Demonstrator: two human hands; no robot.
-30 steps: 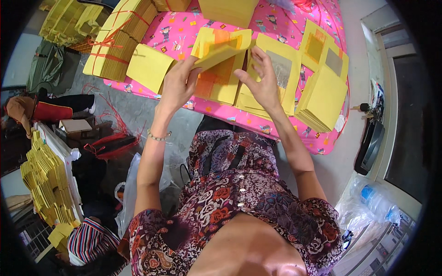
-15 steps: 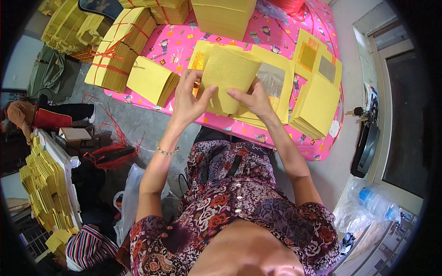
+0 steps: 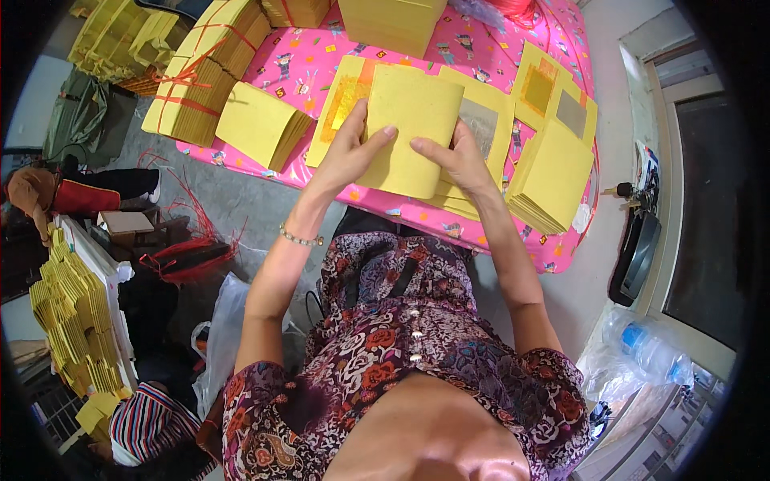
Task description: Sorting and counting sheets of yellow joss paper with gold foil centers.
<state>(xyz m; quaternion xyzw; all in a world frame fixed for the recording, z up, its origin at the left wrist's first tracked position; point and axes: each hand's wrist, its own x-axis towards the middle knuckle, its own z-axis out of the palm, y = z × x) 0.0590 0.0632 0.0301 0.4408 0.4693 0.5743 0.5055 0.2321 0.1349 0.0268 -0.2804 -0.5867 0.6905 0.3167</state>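
Note:
Between both hands I hold a folded stack of yellow paper [image 3: 415, 104], upright above the table's near edge, its plain, smooth face toward me. My left hand [image 3: 353, 154] grips its left side, thumb on the front and fingers behind. My right hand [image 3: 461, 160] clasps the right side the same way. Behind it to the left lies yellow paper with a gold and orange patch [image 3: 343, 104]. Yellow paper with a silver patch [image 3: 479, 127] lies to the right, partly covered by my right hand and the held stack.
The table has a pink patterned cover [image 3: 297, 76]. A folded yellow stack [image 3: 261, 120] and red-tied bundles [image 3: 192, 80] stand left. More stacked yellow paper [image 3: 549, 184] lies right; a tall yellow block [image 3: 393, 24] is behind. Two people [image 3: 152, 425] are at left, near piled yellow paper [image 3: 76, 313].
The held paper has moved slightly right and its front has gone from curved and tapered to flatter and squarer. Both hands keep hold, and more of the gold patch shows.

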